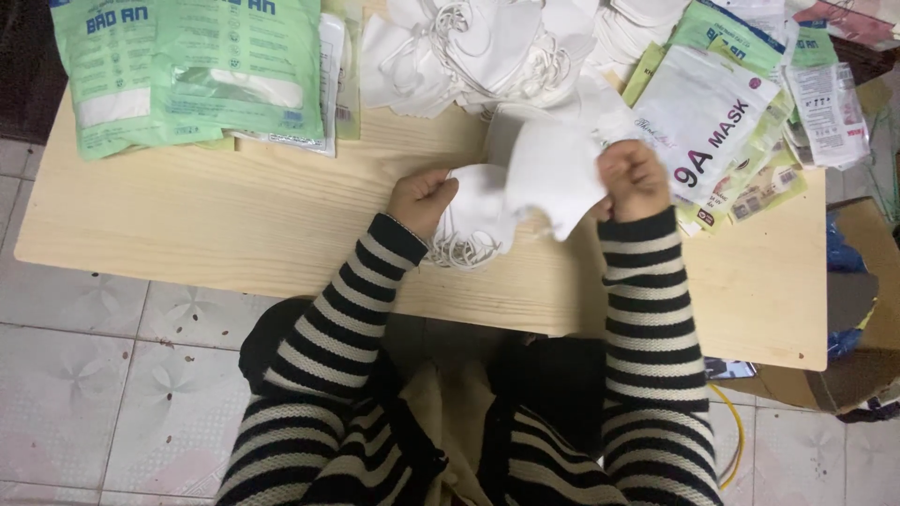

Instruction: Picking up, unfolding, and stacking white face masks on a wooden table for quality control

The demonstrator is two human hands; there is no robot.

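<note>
My left hand is closed on a small stack of folded white face masks with elastic loops hanging below it. My right hand pinches the edge of a single white mask, which stands up beside that stack. Both hands are over the near middle of a low pale wooden table. My sleeves are black-and-white striped.
A heap of loose white masks lies at the table's far edge. Green mask packets lie at the far left, white and green packets at the right. A cardboard box stands right of the table on the tiled floor.
</note>
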